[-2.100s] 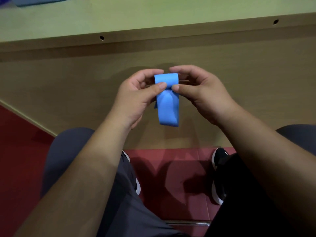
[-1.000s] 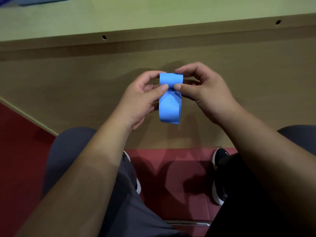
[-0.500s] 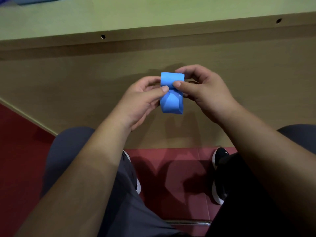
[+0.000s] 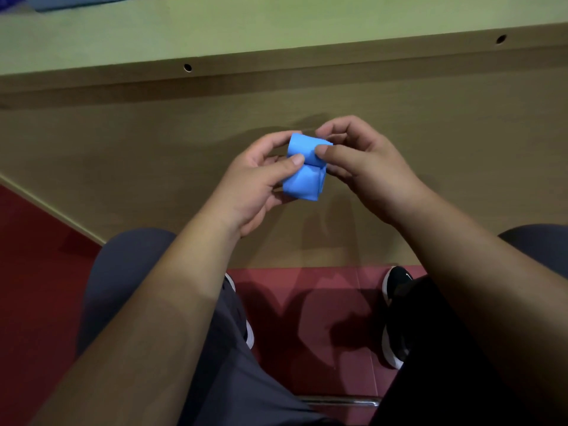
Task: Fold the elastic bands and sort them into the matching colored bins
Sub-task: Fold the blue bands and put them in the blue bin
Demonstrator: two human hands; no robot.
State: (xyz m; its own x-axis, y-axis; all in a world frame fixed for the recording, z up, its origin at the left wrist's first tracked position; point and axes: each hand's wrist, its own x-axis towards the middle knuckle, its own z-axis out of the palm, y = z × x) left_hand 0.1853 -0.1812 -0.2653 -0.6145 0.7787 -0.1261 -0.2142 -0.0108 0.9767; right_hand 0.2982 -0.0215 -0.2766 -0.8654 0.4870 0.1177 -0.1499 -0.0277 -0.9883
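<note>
— Green-topped counter [image 4: 276, 23] up ahead, brown panel below its edge, red floor [image 4: 322, 302] under my shoes. Logging.

— Where's the band?

— It's the blue elastic band [image 4: 302, 179], held in the air in front of the panel, above my lap, not on the counter. Folded into a short thick packet, top part rolled over.

— Hands?

— Both on it: left hand [image 4: 255, 186] and right hand [image 4: 368, 170]. My fingers [image 4: 293, 162] are clamped on the band, with each thumb pressing the front at the crease and the rest curled behind.

— Step?

— Last fold, I judge. To do it well: pinch hard at the crease, line up the edges, flatten the rolled top. Elastic will likely want to spring open, so pass it to one hand without loosening.

— Bin?

— Maybe the blue thing [image 4: 76, 1] at the counter's far-left corner; can't tell what it is. Sorting not yet done.
</note>
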